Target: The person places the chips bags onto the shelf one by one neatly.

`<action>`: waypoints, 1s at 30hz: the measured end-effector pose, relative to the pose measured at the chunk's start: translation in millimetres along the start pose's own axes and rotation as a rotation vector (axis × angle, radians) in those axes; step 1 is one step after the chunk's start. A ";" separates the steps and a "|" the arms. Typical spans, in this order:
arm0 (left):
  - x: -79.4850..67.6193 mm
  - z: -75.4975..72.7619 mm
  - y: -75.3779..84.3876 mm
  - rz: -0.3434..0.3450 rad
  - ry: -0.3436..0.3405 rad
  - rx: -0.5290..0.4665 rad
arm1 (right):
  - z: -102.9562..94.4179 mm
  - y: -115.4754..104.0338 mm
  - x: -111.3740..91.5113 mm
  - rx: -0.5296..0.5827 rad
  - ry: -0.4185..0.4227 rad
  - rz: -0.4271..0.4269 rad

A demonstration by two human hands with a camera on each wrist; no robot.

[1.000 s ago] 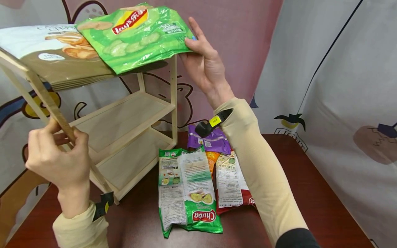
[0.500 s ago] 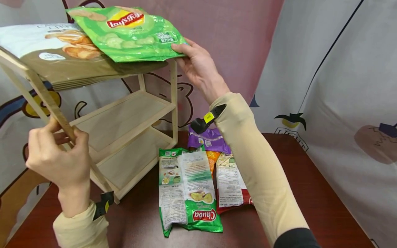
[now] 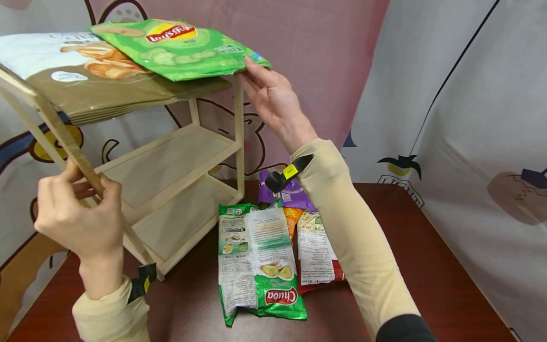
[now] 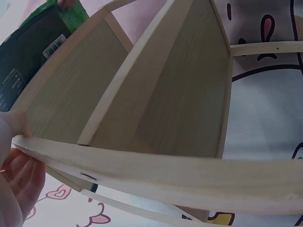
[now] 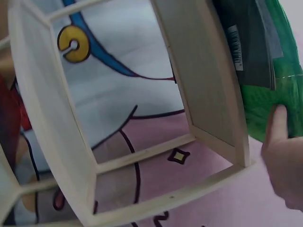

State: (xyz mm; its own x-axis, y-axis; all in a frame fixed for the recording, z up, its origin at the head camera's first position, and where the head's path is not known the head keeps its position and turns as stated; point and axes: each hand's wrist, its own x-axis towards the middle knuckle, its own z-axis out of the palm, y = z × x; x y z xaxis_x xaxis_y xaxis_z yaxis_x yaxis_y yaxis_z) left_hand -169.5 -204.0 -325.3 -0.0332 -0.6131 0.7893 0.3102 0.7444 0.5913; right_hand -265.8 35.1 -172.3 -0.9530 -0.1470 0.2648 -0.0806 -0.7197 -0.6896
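Note:
In the head view my left hand (image 3: 81,213) grips a front upright of the wooden shelf rack (image 3: 188,190), thumb and fingers on either side of it. My right hand (image 3: 275,102) holds the near right end of a green Lay's chip bag (image 3: 188,52), its thumb at the bag's edge. That bag overlaps a white and brown chip bag (image 3: 102,85) on the rack's top shelf. The right wrist view shows a finger against the green bag's underside (image 5: 260,106).
On the dark red table (image 3: 363,308) lie a green and white Chuba bag (image 3: 258,266), a white and red bag (image 3: 316,251), an orange bag (image 3: 292,218) and a purple bag (image 3: 299,194). A patterned cloth (image 3: 307,42) hangs behind the rack.
The green Lay's bag has moved left and tilted flatter over the white and brown bag. My right hand moved left and down along with it; the left hand stayed on the upright.

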 end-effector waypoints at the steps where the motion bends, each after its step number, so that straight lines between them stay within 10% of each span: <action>1: 0.2 -0.1 -0.2 0.001 -0.001 0.002 | 0.8 0.5 -0.3 -0.062 0.009 -0.006; 16: 0.0 -0.6 -3.2 0.001 -0.012 0.002 | 14.1 4.9 11.6 -0.339 0.112 -0.010; 19: 0.0 -0.6 -3.0 0.000 -0.012 -0.001 | 10.4 5.4 9.4 -0.542 0.141 -0.058; 26: 0.6 -0.8 -2.1 -0.001 -0.005 0.011 | 2.4 5.2 -1.7 -1.396 0.190 -0.621; 30: 1.4 -0.6 -1.3 0.004 0.001 0.014 | -0.2 4.4 -6.6 -1.613 0.029 -0.911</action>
State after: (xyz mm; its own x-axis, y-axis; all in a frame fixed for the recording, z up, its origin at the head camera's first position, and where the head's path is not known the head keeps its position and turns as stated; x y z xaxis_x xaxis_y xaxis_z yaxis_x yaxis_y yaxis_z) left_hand -169.4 -206.0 -325.0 -0.0313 -0.6100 0.7918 0.2973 0.7506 0.5900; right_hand -259.9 33.0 -177.1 -0.4636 -0.1100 0.8792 -0.6582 0.7070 -0.2586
